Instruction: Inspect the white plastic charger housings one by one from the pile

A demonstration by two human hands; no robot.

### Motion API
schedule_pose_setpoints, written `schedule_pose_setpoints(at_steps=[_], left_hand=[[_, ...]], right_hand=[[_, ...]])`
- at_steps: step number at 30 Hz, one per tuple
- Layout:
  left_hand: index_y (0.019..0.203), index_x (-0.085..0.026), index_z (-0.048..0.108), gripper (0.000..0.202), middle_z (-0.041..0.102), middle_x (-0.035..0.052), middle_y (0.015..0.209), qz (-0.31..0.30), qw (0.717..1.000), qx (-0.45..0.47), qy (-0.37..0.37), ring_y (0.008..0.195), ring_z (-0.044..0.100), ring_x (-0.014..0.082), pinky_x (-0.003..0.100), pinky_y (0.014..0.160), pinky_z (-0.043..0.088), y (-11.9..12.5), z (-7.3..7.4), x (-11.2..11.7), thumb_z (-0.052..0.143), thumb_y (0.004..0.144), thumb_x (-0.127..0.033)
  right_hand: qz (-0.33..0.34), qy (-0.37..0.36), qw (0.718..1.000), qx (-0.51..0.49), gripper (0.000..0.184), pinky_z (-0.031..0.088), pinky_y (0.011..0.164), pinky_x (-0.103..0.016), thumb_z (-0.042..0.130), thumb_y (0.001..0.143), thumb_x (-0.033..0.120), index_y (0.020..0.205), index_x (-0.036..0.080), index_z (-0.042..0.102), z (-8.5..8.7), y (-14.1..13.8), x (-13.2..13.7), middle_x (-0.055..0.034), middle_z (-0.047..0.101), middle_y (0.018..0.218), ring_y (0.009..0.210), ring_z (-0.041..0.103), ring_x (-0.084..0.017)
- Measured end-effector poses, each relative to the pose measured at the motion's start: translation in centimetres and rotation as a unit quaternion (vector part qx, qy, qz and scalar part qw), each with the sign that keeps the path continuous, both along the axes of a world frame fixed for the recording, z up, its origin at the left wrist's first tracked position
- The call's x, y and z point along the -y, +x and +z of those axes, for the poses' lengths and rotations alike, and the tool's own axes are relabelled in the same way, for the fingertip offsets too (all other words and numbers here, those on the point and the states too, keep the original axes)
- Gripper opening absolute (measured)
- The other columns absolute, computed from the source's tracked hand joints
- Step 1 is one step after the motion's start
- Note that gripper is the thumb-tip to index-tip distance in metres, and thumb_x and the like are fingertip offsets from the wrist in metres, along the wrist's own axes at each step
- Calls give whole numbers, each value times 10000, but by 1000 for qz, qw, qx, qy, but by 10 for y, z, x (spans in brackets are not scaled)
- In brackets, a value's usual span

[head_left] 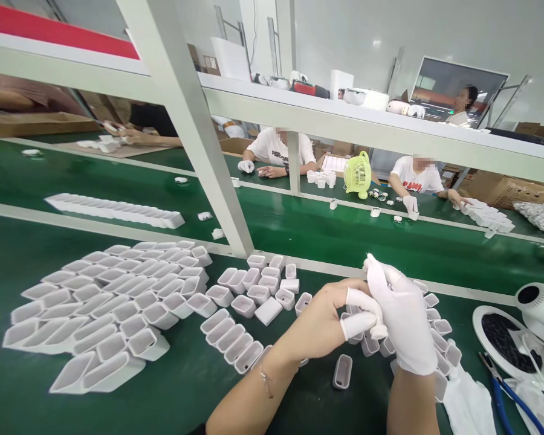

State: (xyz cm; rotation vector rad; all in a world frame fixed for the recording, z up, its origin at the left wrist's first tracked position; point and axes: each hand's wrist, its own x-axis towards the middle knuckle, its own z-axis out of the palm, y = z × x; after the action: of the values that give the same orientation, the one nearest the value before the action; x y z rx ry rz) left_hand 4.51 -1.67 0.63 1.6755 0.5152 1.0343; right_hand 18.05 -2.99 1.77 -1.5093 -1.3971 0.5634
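Observation:
My left hand (333, 317) has white covers on some fingertips and a bare palm and wrist. Its fingers are closed against the white glove on my right hand (401, 314). That glove covers the hand to the wrist, with its fingers bent and pressed together. Bunched white fabric shows where the hands meet; anything else between the fingers is hidden. Small white plastic housings (370, 344) lie behind and beneath both hands. One single housing (343, 371) lies open side up on the green table, just below the hands.
Many larger white housings (113, 314) stand in rows at left. Small ones (258, 293) cluster mid-table. At right are blue-handled pliers (498, 386), a loose white glove (469, 402) and a white fan (532, 302). A metal post (190, 127) rises ahead; co-workers sit across the green belt (344, 226).

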Motion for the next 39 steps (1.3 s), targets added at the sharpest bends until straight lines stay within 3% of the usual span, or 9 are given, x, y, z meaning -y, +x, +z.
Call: schedule_pose_setpoints(at_steps=[4,11,16,20,24,27,31,36,39], left_hand=[[684,-143,694,121,664,68,794,33,999,31,-15,717,610,181,292,667,492,6,-4,-1,615,756,-201],[690,-145,697,123,645,58,773,39,998,43,-17,635,570,143,262,597,459,3,-6,-3,617,760,-208],[722,-175,702,92,658,56,933,22,998,51,13,857,622,182,300,785,496,-2,-4,-5,629,776,-159],[710,-183,715,127,689,52,920,8,999,32,29,939,622,211,318,822,487,-1,-3,-4,613,767,-132],[677,-188,720,148,701,50,794,56,997,16,52,878,598,210,312,777,480,1,-6,-5,615,777,-157],[685,-191,725,151,692,46,749,76,995,14,58,816,588,197,301,741,480,0,-8,-5,621,793,-182],[704,-198,723,167,705,38,752,87,993,13,75,814,589,189,292,740,480,3,-8,-6,604,816,-168],[731,-201,714,158,728,27,808,93,990,29,98,810,598,170,285,761,487,7,-8,-5,600,817,-134],[738,-205,713,165,732,22,819,115,987,21,111,826,601,169,284,769,487,5,-8,-5,596,827,-129]], right_hand=[[8,-2,1000,-21,340,486,528,-276,521,896,528,913,251,719,-4,0,2,3,683,664,598,645,-182],[-23,51,998,10,388,480,552,-267,529,886,557,783,223,700,-5,5,1,-1,652,635,596,615,-168],[-52,45,997,38,404,448,505,-257,523,881,578,847,230,725,-8,6,-2,-15,701,724,597,620,-164],[-17,80,996,41,376,472,541,-261,547,864,562,916,239,732,-10,-1,-1,-22,716,787,665,645,-180],[-7,17,1000,-19,394,458,518,-234,511,895,552,802,230,717,-4,-8,3,17,671,662,601,620,-143],[-2,-13,998,-68,403,447,486,-232,530,877,564,817,218,727,0,-9,3,19,661,635,583,613,-145],[-25,-12,989,-147,370,474,510,-245,587,834,524,940,206,742,-5,-4,0,-2,706,721,619,634,-162],[68,33,965,-253,371,543,665,-281,549,844,511,949,206,734,-14,-7,-3,-47,738,924,805,677,-188],[53,49,950,-303,414,550,716,-307,554,830,558,925,196,732,-15,-12,-4,-60,746,920,835,686,-198]])
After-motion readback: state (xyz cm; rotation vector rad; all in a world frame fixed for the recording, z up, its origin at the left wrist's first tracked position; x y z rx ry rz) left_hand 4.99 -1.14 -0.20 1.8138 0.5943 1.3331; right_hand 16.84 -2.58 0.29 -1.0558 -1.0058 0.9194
